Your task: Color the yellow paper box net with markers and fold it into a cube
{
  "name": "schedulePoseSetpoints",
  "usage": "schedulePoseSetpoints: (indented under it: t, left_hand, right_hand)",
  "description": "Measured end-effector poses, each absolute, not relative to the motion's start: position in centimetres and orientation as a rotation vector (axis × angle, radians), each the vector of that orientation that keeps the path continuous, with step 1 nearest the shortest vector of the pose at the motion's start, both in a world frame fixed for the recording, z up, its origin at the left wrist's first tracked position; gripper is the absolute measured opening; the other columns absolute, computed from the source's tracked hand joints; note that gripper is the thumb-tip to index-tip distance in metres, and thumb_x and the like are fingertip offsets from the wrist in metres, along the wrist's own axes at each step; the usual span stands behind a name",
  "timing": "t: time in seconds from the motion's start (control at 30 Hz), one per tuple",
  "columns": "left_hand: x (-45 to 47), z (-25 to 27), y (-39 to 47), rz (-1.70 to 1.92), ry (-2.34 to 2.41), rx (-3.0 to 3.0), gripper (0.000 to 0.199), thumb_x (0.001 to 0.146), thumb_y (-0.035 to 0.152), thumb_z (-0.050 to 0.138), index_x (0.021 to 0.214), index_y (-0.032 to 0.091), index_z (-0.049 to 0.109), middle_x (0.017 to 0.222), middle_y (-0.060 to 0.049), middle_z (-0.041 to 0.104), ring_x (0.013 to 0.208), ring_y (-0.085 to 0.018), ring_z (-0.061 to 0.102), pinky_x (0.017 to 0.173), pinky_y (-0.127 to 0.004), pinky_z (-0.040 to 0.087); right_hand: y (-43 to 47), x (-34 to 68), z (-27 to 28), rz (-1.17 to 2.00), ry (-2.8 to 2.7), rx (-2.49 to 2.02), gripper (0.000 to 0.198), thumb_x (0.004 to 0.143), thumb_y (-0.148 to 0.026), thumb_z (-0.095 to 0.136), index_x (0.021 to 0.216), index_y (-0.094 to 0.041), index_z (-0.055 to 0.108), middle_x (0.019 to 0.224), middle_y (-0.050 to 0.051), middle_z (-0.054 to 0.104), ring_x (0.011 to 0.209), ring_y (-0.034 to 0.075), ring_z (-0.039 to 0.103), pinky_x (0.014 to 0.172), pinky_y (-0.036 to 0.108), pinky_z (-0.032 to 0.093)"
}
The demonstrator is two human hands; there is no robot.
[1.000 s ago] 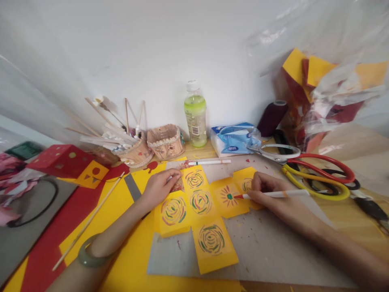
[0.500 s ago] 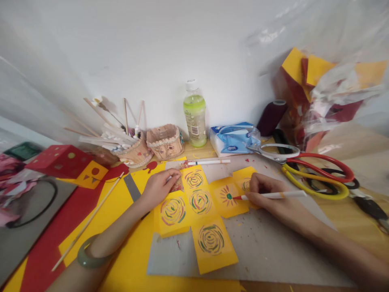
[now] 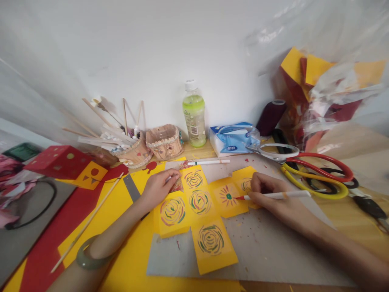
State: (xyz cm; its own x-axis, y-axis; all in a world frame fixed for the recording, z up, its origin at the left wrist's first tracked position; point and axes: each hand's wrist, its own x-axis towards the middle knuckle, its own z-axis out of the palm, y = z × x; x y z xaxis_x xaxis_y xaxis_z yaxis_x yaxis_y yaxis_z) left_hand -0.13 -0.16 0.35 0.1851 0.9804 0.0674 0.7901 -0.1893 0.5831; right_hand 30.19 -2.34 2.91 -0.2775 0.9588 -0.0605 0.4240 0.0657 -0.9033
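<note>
A red felt-tip pen point(image 3: 281, 195) with a white barrel is pinched in my right hand point(image 3: 269, 190). Its red tip is at the right side of a flower with a green centre and red rays, drawn on a yellow paper cutout point(image 3: 199, 221). This flat, cross-shaped cutout carries ring-like swirls of coloured strokes on its other panels. My left hand point(image 3: 158, 187) has its fingers curled together by the cutout's upper left edge; whether they grip anything is hidden. A second white pen point(image 3: 209, 162) lies just behind the cutout.
Scissors point(image 3: 279, 150) with red and yellow handles lie at right, near a tissue pack point(image 3: 234, 140). A bottle point(image 3: 193, 117) and small baskets point(image 3: 164, 142) stand along the wall. Below are a grey board point(image 3: 267, 251) and yellow sheets; a thin stick point(image 3: 88, 221) lies at left.
The red pen has slid slightly to the right, and a stroke shows on the flower's right side where the tip was. My left hand and the cutout stay in place.
</note>
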Motion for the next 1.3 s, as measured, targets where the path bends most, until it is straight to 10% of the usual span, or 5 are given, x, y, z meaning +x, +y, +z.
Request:
schedulePoseSetpoints:
  t: [1.3]
  left_hand:
    - [-0.21, 0.30, -0.11, 0.612, 1.685, 2.096, 0.024, 0.086, 0.035, 0.043, 0.090, 0.022, 0.063, 0.081, 0.002, 0.068, 0.069, -0.014, 0.061, 0.064, -0.021, 0.042]
  right_hand:
    - [-2.35, 30.09, 2.92, 1.061, -1.802, -1.393, 0.024, 0.075, -0.026, 0.052, 0.058, -0.021, 0.036, 0.054, -0.006, 0.038, 0.051, 0.010, 0.032, 0.045, 0.024, 0.025]
